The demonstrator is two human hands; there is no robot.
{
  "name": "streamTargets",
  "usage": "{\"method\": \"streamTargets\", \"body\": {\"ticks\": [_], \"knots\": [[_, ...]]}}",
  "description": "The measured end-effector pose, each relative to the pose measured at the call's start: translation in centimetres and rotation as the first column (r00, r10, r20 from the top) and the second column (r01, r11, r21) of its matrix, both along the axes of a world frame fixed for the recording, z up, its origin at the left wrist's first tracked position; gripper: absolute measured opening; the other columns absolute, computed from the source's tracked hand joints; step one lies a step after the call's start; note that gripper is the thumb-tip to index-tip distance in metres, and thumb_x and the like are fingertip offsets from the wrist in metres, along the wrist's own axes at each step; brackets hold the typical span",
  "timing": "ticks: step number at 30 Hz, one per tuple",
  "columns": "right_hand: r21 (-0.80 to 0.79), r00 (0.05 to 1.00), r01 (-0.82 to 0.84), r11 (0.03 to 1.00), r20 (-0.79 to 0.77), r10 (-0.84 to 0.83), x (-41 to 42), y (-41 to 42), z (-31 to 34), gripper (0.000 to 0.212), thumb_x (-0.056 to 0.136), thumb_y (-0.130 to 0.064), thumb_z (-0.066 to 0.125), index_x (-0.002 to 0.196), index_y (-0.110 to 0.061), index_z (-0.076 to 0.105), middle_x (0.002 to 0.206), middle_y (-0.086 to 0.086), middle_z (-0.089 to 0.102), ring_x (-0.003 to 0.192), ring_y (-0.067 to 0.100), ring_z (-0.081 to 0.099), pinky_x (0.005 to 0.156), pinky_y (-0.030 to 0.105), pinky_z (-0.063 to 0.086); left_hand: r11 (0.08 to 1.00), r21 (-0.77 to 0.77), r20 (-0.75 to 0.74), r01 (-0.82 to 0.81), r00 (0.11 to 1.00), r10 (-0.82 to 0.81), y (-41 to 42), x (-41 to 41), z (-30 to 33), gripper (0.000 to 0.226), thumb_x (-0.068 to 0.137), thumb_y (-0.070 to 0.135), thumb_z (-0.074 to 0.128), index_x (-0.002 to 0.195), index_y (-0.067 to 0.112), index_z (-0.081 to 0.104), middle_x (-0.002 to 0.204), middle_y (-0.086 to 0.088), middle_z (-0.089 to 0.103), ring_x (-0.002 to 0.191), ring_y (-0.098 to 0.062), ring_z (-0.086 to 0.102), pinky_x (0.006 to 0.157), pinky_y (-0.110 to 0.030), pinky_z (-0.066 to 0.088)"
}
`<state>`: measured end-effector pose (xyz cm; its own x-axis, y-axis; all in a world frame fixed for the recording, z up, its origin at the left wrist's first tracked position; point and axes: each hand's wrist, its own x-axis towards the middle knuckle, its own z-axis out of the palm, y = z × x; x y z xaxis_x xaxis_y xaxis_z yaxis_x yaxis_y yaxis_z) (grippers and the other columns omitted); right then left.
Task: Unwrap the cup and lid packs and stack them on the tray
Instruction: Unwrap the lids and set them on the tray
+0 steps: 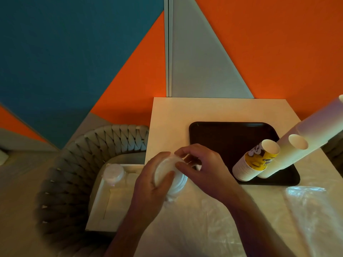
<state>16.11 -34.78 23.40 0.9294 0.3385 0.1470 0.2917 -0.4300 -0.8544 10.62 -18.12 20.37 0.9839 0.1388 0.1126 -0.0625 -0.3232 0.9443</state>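
A wrapped pack of white lids (167, 175) stands near the table's left edge. My left hand (150, 184) grips it from the left side. At the pack's top, my right hand (200, 167) pinches its plastic wrap with thumb and fingertips. On the dark tray (219, 134) stand two cup stacks: a short one with yellow print (254, 162) and a tall white one (304, 140) that rises toward the upper right.
Loose clear plastic wrap (306, 204) lies on the table at the near right. A woven grey chair (74, 173) to the left holds a white box (104, 201) with another wrapped lid pack (113, 174). The wall stands just behind the table.
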Motion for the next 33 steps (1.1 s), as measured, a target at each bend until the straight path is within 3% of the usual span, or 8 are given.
{"method": "streamTargets", "body": {"ticks": [9, 14, 18, 21, 23, 26, 30, 33], "knots": [[0.029, 0.984, -0.026, 0.999, -0.178, 0.031, 0.1, -0.4, 0.8, 0.012, 0.089, -0.023, 0.077, 0.093, -0.025, 0.066, 0.086, -0.025, 0.067, 0.078, 0.002, 0.066, 0.067, 0.017, 0.052, 0.998, -0.038, -0.011, 0.043, 0.999, -0.044, -0.2, -0.5, 0.9, 0.045, 0.090, 0.013, 0.071, 0.114, 0.046, 0.052, 0.109, 0.042, 0.057, 0.106, 0.011, 0.057, 0.079, -0.003, 0.045], [0.086, 0.961, -0.045, 0.995, -0.267, 0.067, 0.0, -0.6, 0.8, 0.009, 0.093, -0.023, 0.073, 0.093, -0.023, 0.064, 0.097, -0.010, 0.070, 0.084, 0.013, 0.068, 0.075, 0.033, 0.056, 0.986, -0.133, -0.037, 0.102, 0.994, -0.108, 0.4, -0.4, 1.6, 0.035, 0.080, 0.041, 0.072, 0.108, 0.058, 0.060, 0.112, 0.034, 0.062, 0.107, 0.006, 0.060, 0.079, -0.007, 0.047], [0.130, 0.940, -0.055, 0.990, -0.328, 0.095, -0.1, -0.8, 0.6, 0.009, 0.095, -0.023, 0.070, 0.092, -0.022, 0.061, 0.105, -0.004, 0.072, 0.085, 0.009, 0.068, 0.076, 0.031, 0.056, 0.980, -0.158, -0.020, 0.120, 0.992, -0.124, 0.9, -0.5, 2.0, 0.031, 0.070, 0.056, 0.064, 0.097, 0.070, 0.057, 0.104, 0.034, 0.064, 0.098, 0.008, 0.061, 0.073, -0.011, 0.050], [0.192, 0.923, -0.057, 0.980, -0.364, 0.125, -0.2, -0.7, 0.4, 0.009, 0.096, -0.020, 0.067, 0.092, -0.018, 0.060, 0.105, 0.000, 0.072, 0.079, 0.009, 0.064, 0.068, 0.024, 0.051, 0.969, -0.226, -0.050, 0.101, 0.992, -0.115, 1.2, -0.4, 1.7, 0.027, 0.067, 0.058, 0.065, 0.093, 0.063, 0.062, 0.100, 0.026, 0.067, 0.092, 0.002, 0.065, 0.070, -0.023, 0.056], [0.271, 0.910, -0.005, 0.962, -0.397, 0.117, -0.2, -0.8, 0.4, 0.011, 0.096, -0.020, 0.066, 0.094, -0.011, 0.060, 0.090, 0.001, 0.069, 0.077, 0.011, 0.061, 0.067, 0.022, 0.050, 0.951, -0.296, -0.069, 0.088, 0.991, -0.113, 1.4, -0.5, 1.6, 0.022, 0.069, 0.056, 0.064, 0.090, 0.054, 0.067, 0.095, 0.017, 0.070, 0.085, -0.006, 0.069, 0.056, -0.027, 0.056], [0.367, 0.879, 0.127, 0.921, -0.472, 0.066, 0.0, -1.3, 0.5, 0.027, 0.087, -0.037, 0.068, 0.095, -0.013, 0.062, 0.083, 0.003, 0.066, 0.083, 0.019, 0.065, 0.074, 0.031, 0.057, 0.925, -0.374, -0.085, 0.074, 0.990, -0.113, 1.5, -0.8, 1.4, 0.018, 0.076, 0.046, 0.066, 0.089, 0.035, 0.072, 0.092, 0.010, 0.070, 0.080, -0.009, 0.068, 0.046, -0.025, 0.051], [0.217, 0.926, 0.148, 0.965, -0.374, -0.058, 0.1, -1.2, -0.2, 0.029, 0.085, -0.049, 0.074, 0.104, -0.032, 0.062, 0.102, -0.011, 0.069, 0.089, 0.022, 0.072, 0.081, 0.048, 0.062, 0.932, -0.359, -0.093, 0.057, 0.991, -0.097, 1.4, -0.7, 1.5, 0.013, 0.084, 0.028, 0.061, 0.088, 0.032, 0.072, 0.093, 0.011, 0.071, 0.085, -0.006, 0.067, 0.054, -0.016, 0.052], [0.088, 0.981, 0.138, 0.986, -0.150, -0.124, -0.5, -0.7, -0.3, 0.050, 0.074, -0.051, 0.080, 0.113, -0.043, 0.050, 0.120, -0.021, 0.053, 0.097, 0.011, 0.065, 0.071, 0.032, 0.060, 0.938, -0.344, -0.108, 0.041, 0.991, -0.082, 1.2, -0.6, 1.8, 0.013, 0.088, 0.032, 0.065, 0.086, 0.042, 0.072, 0.093, 0.007, 0.072, 0.084, -0.012, 0.069, 0.053, -0.027, 0.055]]}}
